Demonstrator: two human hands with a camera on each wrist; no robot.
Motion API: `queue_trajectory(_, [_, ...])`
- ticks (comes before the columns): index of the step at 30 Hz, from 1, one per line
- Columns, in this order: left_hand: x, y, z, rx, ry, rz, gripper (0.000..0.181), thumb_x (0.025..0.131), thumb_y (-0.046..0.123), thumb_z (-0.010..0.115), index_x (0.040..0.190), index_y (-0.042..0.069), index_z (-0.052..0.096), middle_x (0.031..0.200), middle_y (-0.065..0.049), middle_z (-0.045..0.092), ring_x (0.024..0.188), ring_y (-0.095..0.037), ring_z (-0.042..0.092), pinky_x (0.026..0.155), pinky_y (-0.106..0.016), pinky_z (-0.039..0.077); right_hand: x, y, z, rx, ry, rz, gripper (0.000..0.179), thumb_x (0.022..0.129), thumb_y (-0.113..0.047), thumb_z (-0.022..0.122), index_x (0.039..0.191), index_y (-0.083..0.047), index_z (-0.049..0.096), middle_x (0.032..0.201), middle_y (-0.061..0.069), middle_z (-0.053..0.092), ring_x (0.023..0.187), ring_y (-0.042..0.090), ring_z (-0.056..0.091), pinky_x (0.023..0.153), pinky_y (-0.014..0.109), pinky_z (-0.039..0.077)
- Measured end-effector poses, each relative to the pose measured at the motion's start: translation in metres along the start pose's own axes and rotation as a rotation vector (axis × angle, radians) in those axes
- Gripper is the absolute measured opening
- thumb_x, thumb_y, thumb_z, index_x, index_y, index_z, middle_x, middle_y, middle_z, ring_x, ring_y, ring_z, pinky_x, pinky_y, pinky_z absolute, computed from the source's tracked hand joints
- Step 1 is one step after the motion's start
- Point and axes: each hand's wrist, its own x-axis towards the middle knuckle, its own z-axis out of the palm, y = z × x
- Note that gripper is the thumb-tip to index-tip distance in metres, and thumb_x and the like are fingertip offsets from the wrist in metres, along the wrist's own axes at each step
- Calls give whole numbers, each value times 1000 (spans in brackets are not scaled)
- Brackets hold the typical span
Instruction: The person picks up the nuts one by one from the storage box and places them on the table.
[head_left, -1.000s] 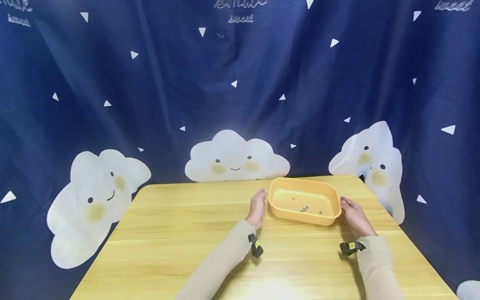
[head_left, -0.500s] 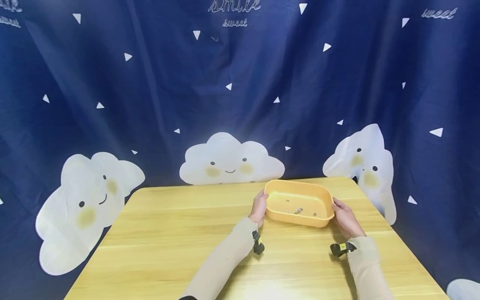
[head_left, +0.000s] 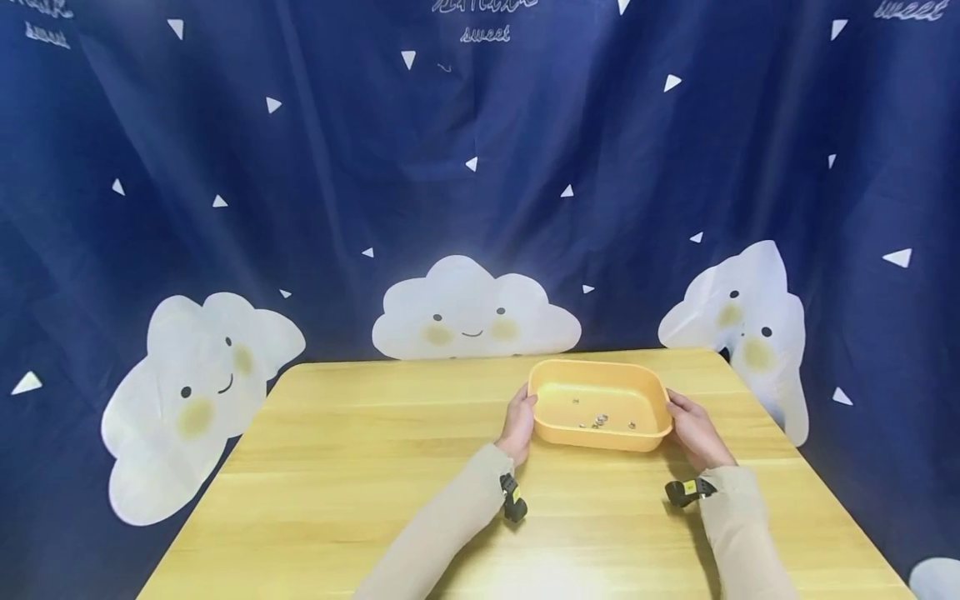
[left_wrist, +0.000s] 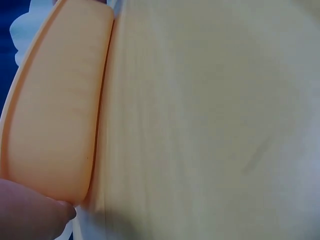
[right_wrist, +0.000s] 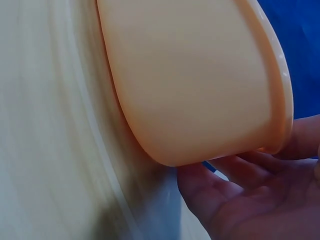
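A yellow-orange plastic bin (head_left: 600, 438), rectangular with rounded corners, stands near the far right of the wooden table. Inside it lie several small silvery pieces (head_left: 601, 420), too small to identify. My left hand (head_left: 517, 427) grips the bin's left end, thumb at the rim; the left wrist view shows the thumb (left_wrist: 32, 212) against the wall. At the opposite end my right hand (head_left: 697, 431) holds the bin, with fingers (right_wrist: 202, 192) at its underside and the thumb near the rim. From the wrist views, the bin's base appears to sit on or very close to the tabletop.
The light wooden table (head_left: 360, 467) extends to the left and front of the bin. Behind it hangs a dark blue curtain (head_left: 337, 167) printed with white clouds and triangles. A black wrist camera (head_left: 513, 500) is strapped to each sleeve.
My left hand, earlier straight beside the bin, now has its thumb over the rim. The bin has shifted slightly left. My right hand has kept hold and moved with it.
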Motion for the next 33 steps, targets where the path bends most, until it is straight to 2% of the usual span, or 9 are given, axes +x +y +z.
queue_trajectory(7, [-12,-1,-9,-11,-14,-2,58,108,16,31,164,4,18,173,-16,19,161,-37,13,131,-53,14,0,-5,6,-37,-27,5,58,112,-22,14,164,-2,-2,170,29,3,155,47,21,121,52,32])
queue_trajectory(10, [-17,0,-13,-10,-4,-5,58,109,17,31,164,6,18,173,-15,17,161,-37,12,131,-53,13,-1,-6,8,-66,-37,17,58,112,-21,14,164,-5,-3,171,28,3,154,47,25,119,52,38])
queue_trajectory(14, [-25,-1,-19,-12,-6,8,58,109,16,31,165,6,18,173,-14,17,162,-36,12,131,-53,13,-2,-7,11,-95,-59,6,58,111,-19,16,165,-6,-2,169,33,7,150,49,31,110,47,51])
queue_trajectory(18, [-33,-3,-26,-11,1,17,58,109,16,31,165,6,17,174,-13,15,162,-35,11,131,-52,11,-4,-7,16,-117,-86,-31,58,111,-17,19,164,-2,0,166,38,12,143,48,41,97,37,59])
queue_trajectory(22, [-36,-3,-30,-6,17,25,58,109,16,32,164,5,18,173,-14,16,162,-36,12,131,-53,12,-4,-9,19,-139,-106,-64,59,111,-16,21,164,0,2,164,38,17,131,39,55,87,29,60])
queue_trajectory(25, [-38,-3,-32,-2,7,31,58,109,16,31,165,5,17,173,-14,16,162,-36,11,131,-53,12,-5,-9,20,-146,-108,-74,58,111,-15,22,164,1,3,162,40,21,123,32,61,83,28,60])
queue_trajectory(33, [-49,-3,-41,39,7,29,59,110,18,31,165,7,16,173,-14,16,161,-37,12,130,-54,12,-4,-8,28,-179,-112,-120,57,111,-14,24,162,5,8,160,41,26,122,32,61,85,30,61])
